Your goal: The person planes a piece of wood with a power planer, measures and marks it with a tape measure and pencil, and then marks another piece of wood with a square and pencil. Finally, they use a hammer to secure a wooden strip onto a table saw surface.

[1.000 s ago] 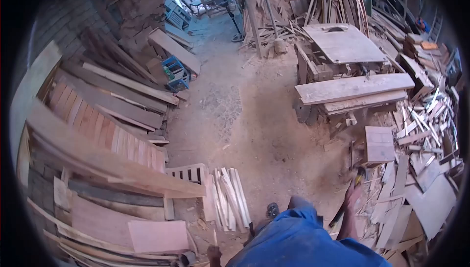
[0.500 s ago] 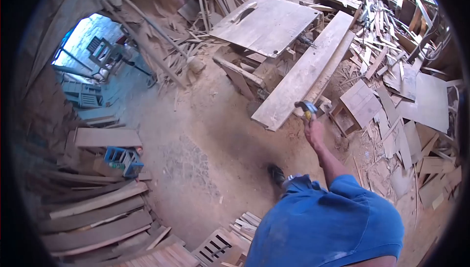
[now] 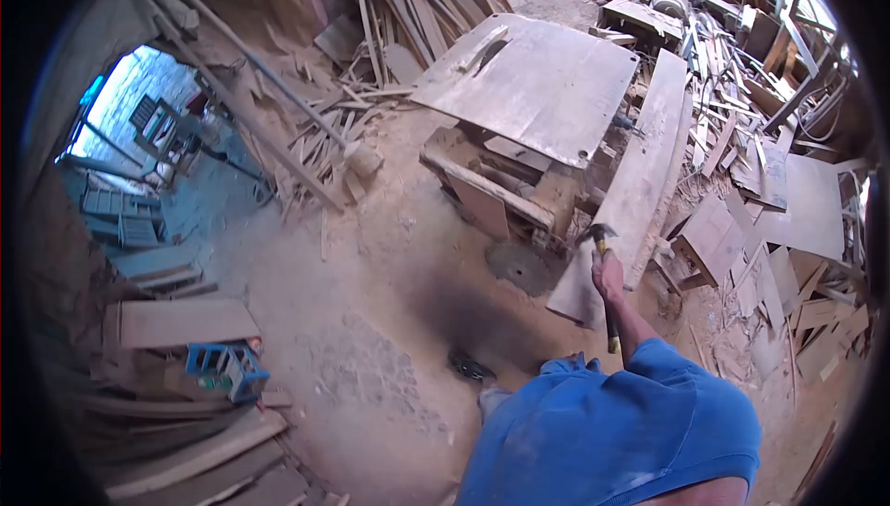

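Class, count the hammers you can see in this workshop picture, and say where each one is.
1. The hammer is held in the person's right hand, its head raised in front of the long plank leaning by the saw table. Others may lie hidden among the offcuts.

Claw hammer [image 3: 603, 269] with yellow-and-black handle, gripped mid-handle in right hand [image 3: 608, 276], head uppermost, claw pointing left, just before long plank [image 3: 640, 181].

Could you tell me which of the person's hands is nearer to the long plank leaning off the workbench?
Right. The right hand grips a hammer and sits right at the lower end of the long plank. The left hand is out of view, so its distance cannot be judged.
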The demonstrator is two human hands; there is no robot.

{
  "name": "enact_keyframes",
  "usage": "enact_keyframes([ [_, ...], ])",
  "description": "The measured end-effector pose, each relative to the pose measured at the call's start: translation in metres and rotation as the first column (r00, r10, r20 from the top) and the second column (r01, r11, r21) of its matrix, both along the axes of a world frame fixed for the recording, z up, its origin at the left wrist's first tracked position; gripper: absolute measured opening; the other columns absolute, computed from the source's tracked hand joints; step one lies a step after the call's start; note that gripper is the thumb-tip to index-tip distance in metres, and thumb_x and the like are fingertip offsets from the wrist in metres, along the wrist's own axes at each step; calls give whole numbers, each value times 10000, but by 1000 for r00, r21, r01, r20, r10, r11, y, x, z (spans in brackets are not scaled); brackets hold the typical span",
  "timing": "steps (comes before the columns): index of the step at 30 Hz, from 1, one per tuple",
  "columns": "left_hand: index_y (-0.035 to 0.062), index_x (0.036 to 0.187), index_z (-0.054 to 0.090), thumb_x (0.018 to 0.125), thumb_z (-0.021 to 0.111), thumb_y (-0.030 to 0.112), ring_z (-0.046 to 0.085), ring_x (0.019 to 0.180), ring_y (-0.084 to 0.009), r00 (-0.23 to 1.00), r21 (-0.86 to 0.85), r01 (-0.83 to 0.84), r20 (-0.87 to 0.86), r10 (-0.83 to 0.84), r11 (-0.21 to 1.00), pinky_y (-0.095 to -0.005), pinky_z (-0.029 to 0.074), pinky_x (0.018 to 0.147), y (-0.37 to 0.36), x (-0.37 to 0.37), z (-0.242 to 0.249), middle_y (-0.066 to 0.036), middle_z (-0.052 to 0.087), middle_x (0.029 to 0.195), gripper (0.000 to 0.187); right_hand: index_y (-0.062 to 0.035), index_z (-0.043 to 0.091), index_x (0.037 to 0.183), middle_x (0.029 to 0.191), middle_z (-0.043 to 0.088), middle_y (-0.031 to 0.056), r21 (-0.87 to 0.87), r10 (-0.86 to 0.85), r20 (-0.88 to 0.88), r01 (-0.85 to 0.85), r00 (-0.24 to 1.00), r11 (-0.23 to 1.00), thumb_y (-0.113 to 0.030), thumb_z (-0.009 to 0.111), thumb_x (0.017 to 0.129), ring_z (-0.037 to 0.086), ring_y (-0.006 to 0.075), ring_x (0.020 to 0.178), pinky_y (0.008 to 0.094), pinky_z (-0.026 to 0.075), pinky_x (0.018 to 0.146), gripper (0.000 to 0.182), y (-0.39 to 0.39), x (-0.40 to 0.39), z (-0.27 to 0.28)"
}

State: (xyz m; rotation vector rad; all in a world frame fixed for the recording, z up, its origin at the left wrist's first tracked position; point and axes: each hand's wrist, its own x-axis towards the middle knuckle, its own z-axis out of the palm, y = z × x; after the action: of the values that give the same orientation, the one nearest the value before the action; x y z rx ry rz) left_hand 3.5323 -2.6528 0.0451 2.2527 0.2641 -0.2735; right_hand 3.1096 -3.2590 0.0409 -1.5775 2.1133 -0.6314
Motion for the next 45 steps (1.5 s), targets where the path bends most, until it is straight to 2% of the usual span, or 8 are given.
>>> enact_keyframes([
  [8, -95, 1265, 611, 1003, 621, 88, 634, 1033, -317, 994, 56, 82, 63, -85, 995, -421, 517, 935, -111, 231, 4, -184, 655, 1120, 320, 19, 646, 1206, 925, 745, 235, -490, -215, 200, 287, 956, 823, -349, 584, 1085, 729, 388, 803, 499, 563, 747, 392, -126, 127, 43],
  [12, -104, 1279, 611, 1005, 614, 88, 636, 1061, -331, 966, 47, 151, 203, -157, 987, -427, 512, 960, -187, 368, 27, -198, 664, 1147, 335, -93, 418, 1593, 951, 735, 104, -66, -192, 617, 293, 763, 954, -126, 564, 1055, 644, 125, 639, 297, 534, 544, 559, -152, 180, 113],
  [17, -91, 1530, 497, 1083, 557, 163, 596, 1316, -345, 883, -237, 451, 261, -391, 860, -438, 464, 1142, -358, 517, 47, -274, 596, 1426, 518, -107, 422, 1562, 956, 708, 132, -25, -138, 830, 284, 540, 958, -64, 522, 1058, 680, 177, 684, 318, 589, 588, 516, -216, 228, 136],
  [22, -121, 1430, 559, 1030, 549, 85, 641, 1166, -339, 806, -144, 549, 353, -475, 823, -426, 490, 1056, -548, 503, 75, -250, 655, 1310, 449, -2, 647, 1152, 951, 723, 163, 20, -71, 979, 259, 191, 966, -131, 581, 1039, 694, 199, 692, 348, 607, 640, 184, -331, 240, 99],
  [30, -76, 1404, 622, 1029, 584, 54, 661, 1157, -326, 451, 36, 888, 135, -882, 459, -420, 503, 1041, -778, 442, 86, -222, 681, 1289, 399, -99, 617, 1365, 1177, 744, 130, 100, -126, 971, 131, 203, 986, -321, 590, 1095, 762, 221, 993, 370, 631, 867, 351, -375, 248, 187],
  [38, 102, 1422, 674, 1028, 667, 126, 614, 1072, -423, -350, 433, 854, 71, -934, -288, -539, 499, 938, -990, 363, 105, -203, 611, 1125, 394, 3, 689, 1232, 1003, 780, 84, -175, -227, 210, 265, 951, 948, -265, 778, 1046, 717, 134, 932, 308, 581, 801, 338, -383, 276, 202],
  [42, 144, 1432, 684, 1035, 653, 144, 614, 1051, -397, -627, 458, 724, 127, -769, -515, -527, 496, 912, -1088, 320, 115, -177, 616, 1126, 398, -14, 714, 1194, 1076, 798, 126, -392, -412, 142, 433, 900, 812, -203, 803, 1011, 763, 245, 976, 357, 575, 894, 278, -399, 293, 191],
  [45, 153, 1435, 686, 1016, 656, 133, 613, 1029, -380, -768, 453, 621, 188, -612, -640, -515, 492, 899, -1145, 292, 105, -160, 617, 1117, 420, -13, 699, 1225, 1099, 779, 107, -313, -498, 586, 746, 639, 588, -163, 763, 1039, 739, 198, 1029, 358, 560, 951, 247, -425, 325, 221],
])
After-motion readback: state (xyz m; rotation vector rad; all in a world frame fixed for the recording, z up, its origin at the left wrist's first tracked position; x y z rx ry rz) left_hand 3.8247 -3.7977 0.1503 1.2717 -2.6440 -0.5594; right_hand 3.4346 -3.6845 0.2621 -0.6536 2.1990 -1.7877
